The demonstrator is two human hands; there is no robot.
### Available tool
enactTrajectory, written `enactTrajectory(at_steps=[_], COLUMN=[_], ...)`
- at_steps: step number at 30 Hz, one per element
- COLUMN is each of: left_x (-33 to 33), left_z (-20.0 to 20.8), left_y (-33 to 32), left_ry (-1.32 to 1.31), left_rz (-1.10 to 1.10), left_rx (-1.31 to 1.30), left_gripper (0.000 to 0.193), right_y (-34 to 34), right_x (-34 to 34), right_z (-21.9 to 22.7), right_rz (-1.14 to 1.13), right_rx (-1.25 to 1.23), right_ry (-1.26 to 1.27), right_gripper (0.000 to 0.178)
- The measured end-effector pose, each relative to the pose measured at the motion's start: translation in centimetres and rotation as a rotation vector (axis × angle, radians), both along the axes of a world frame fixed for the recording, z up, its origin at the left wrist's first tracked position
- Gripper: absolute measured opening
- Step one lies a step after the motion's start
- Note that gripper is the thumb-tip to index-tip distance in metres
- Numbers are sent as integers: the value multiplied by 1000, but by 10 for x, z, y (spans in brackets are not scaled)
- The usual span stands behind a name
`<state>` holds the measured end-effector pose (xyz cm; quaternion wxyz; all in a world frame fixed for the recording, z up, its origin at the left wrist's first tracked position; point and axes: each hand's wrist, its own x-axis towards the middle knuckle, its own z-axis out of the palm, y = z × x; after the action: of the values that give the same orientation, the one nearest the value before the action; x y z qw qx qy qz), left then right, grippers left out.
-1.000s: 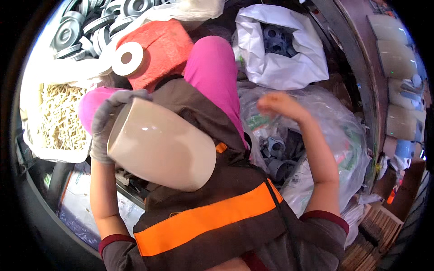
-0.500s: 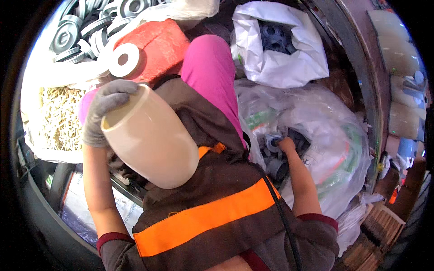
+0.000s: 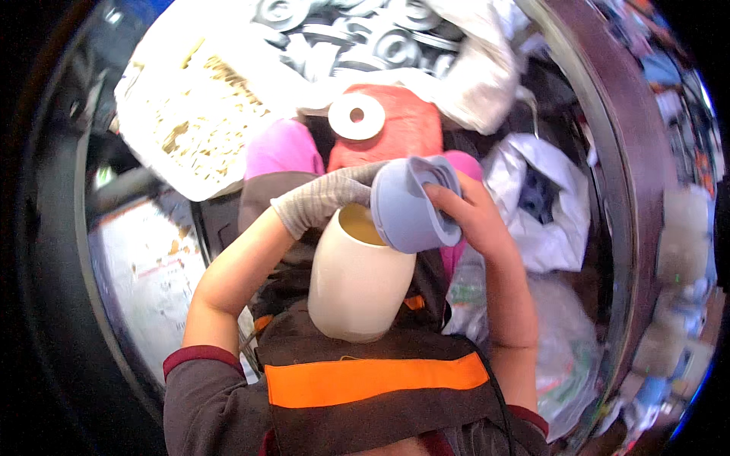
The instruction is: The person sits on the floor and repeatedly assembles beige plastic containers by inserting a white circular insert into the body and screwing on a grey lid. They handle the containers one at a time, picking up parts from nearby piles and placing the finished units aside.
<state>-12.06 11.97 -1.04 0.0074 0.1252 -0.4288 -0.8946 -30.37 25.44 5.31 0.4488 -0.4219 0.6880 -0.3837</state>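
A cream barrel-shaped plastic vessel (image 3: 357, 285) rests in my lap against the apron, its open mouth tilted up and away from me. My left hand (image 3: 327, 199), in a grey knit glove, is closed at the vessel's far rim; its fingertips are hidden. Bare, my right hand (image 3: 468, 209) grips a blue-grey round plastic cap (image 3: 403, 209) with a stepped rim and a hollow. The cap is tilted at the right side of the mouth, partly covering it. Whether it touches the rim I cannot tell.
Beyond my knees is a red block (image 3: 414, 133) with a white ring (image 3: 372, 114) on it. A white sack (image 3: 171, 178) of small pale pieces lies left, grey discs (image 3: 395, 47) far ahead. A white bag (image 3: 566, 235) of dark parts and clear plastic (image 3: 563, 327) are right.
My right hand has come up from the plastic bag at right, bringing out the blue-grey cap. My left hand and the vessel have moved right, and the vessel stands more upright. The view has turned left.
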Motion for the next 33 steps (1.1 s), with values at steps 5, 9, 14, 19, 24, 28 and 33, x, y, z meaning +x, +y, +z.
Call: enactTrajectory(at_steps=[5,9,14,19,24,28,33], left_x=[40,22,12,25,25,25,26], left_z=[-15,-29,-35,-53,-62,-49,-60], left_y=[-11,-7,-8,1,7,9,12], left_ry=[117,123,72,-53,131,-9,-56], left_rz=[38,7,55,283,460,503,531], left_rx=[206,232,220,505,695,646,605], left_gripper=[74,62,44,34,50,63,69], right_y=[7,14,-7,-4,-13,-15,-16], right_x=[10,-27,31,3,2,9,7], right_z=[-75,-102,-24,-23,-42,-48,-63], right_rz=[-165,9,-206,-175,-105,-118,-89], right_rx=[18,-72,-287,-105,102,96,65], right_ry=[-492,-647,68,-317,-490,-503,-482], right_gripper=[40,45,61,37,33,33,32])
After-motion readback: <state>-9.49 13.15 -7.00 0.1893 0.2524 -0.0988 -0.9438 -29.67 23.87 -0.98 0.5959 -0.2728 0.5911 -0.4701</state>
